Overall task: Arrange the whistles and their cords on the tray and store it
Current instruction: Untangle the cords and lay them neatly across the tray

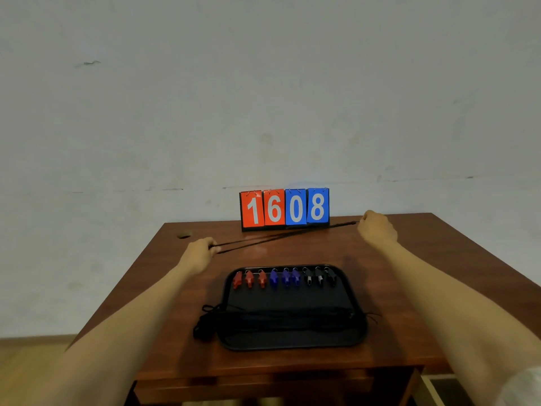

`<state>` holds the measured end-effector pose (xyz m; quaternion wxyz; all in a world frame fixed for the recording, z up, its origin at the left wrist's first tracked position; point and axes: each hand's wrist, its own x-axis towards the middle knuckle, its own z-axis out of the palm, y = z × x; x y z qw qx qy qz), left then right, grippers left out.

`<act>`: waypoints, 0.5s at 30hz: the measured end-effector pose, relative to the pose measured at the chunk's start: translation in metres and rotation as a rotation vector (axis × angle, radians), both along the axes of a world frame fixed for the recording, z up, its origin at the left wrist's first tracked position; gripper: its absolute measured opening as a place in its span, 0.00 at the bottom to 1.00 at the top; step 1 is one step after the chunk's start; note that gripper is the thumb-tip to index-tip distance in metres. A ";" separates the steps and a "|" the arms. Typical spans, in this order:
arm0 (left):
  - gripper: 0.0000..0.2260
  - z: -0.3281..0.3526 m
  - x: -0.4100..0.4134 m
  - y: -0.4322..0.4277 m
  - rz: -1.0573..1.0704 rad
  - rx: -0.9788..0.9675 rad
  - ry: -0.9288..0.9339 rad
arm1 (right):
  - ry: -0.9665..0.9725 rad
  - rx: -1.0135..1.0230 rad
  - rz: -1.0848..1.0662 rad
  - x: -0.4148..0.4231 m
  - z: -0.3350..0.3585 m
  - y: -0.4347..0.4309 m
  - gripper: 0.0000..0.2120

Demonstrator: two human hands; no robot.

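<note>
The left hand (202, 250) and right hand (376, 227) each pinch an end of a black cord (287, 234), stretched taut at 12 o'clock of the tray (292, 342) (nine whistles (285, 278) line its far side).

Whistles (285, 278) in a row on tray (292, 342) — cords (281, 317) before them, scoreboard (284, 208) behind.

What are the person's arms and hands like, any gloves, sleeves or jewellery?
No gloves: the left hand and right hand are bare, as are both forearms. No watch or bracelet shows at either wrist. A pale sleeve shows only on the right arm, at the picture's lower right corner.
</note>
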<state>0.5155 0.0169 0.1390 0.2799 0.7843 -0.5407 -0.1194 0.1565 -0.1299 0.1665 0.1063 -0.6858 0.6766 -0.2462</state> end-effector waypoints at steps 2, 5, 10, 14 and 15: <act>0.10 -0.004 -0.001 -0.003 0.024 0.022 0.012 | 0.014 0.023 -0.016 -0.001 -0.007 0.001 0.13; 0.08 -0.008 -0.004 -0.004 0.046 -0.022 0.124 | 0.044 0.060 -0.035 -0.004 -0.015 0.004 0.13; 0.16 -0.012 -0.007 0.000 0.056 0.017 0.076 | 0.100 0.139 -0.053 -0.010 -0.028 0.010 0.13; 0.09 -0.017 -0.008 0.001 -0.066 -0.026 0.267 | 0.123 0.170 -0.057 -0.012 -0.036 0.015 0.12; 0.08 -0.017 -0.008 0.003 -0.103 -0.062 0.323 | 0.131 0.175 -0.065 -0.013 -0.037 0.016 0.12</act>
